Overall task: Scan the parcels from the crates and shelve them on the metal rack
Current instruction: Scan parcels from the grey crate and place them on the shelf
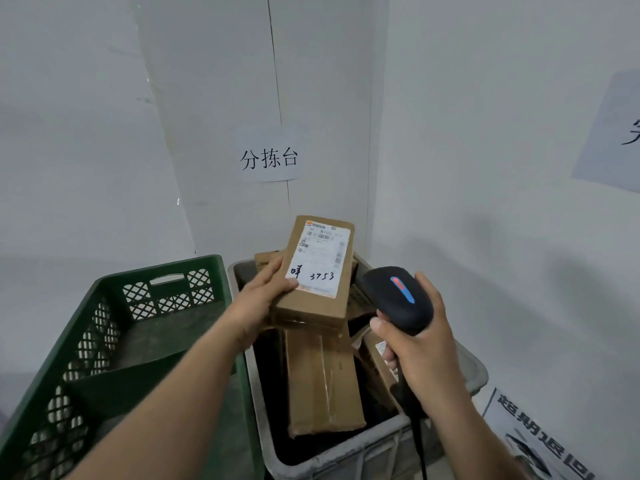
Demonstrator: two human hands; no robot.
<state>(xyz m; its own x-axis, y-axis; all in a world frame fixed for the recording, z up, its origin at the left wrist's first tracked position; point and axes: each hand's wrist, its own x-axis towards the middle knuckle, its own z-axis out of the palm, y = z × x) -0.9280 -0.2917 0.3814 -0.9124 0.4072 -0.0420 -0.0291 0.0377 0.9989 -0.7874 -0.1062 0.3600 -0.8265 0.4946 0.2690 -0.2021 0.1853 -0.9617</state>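
From the head camera, the left hand [261,299] grips a brown cardboard parcel [317,303] above the grey crate [332,457]. The thumb lies on the parcel's top face at the near left corner, and the fingers curl under its left edge. The parcel is tilted up, showing a white shipping label [320,261]. Handwritten in black at the label's lower end is a character followed by "3753". The printed lines and barcode above it are too small to read.

The right hand [420,348] is closed around the handle of a black barcode scanner [398,299], held over the right side of the grey crate, just beside the parcel. The scanner's head carries a blue strip with a red mark.

Inside the grey crate lie more cardboard parcels [322,379], stacked at angles. A green lattice crate [114,341] stands against the grey crate's left side.

On the wall behind the grey crate a paper sign [268,155] reads "分拣台". A poster [533,434] to the right of the grey crate reads "超期退回".
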